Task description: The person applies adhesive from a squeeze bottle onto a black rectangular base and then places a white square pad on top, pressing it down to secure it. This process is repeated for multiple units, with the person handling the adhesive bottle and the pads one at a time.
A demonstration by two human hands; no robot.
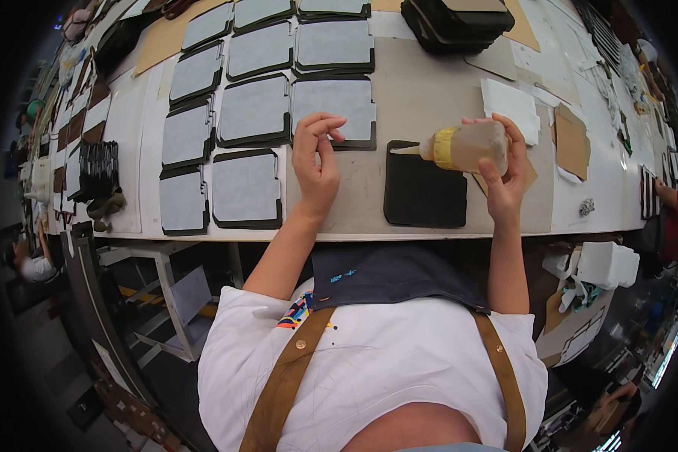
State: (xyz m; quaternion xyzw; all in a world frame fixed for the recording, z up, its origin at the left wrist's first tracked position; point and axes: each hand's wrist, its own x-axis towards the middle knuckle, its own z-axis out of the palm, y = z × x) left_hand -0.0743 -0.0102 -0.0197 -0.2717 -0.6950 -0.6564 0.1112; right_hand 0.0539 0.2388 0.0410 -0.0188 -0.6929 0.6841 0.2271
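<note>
In my right hand (508, 169) is a clear squeeze bottle (471, 148) with a yellow collar and a thin pale nozzle. It is tipped on its side, nozzle toward the left. Beneath the nozzle lies a flat black panel (426, 192) near the table's front edge. My left hand (316, 158) hovers left of that panel with nothing in it, fingers loosely bent and apart. Close behind it is a grey-faced panel (335, 105) with black edging, one of several such panels laid out in overlapping rows on the left side.
A stack of black pieces (459, 26) stands at the back. On the right are white sheets (511, 109), a brown card piece (572, 143) and a crumpled silvery scrap (586, 207). Dark bundled pieces (98, 169) sit far left. Another person's arm (664, 196) shows at the right edge.
</note>
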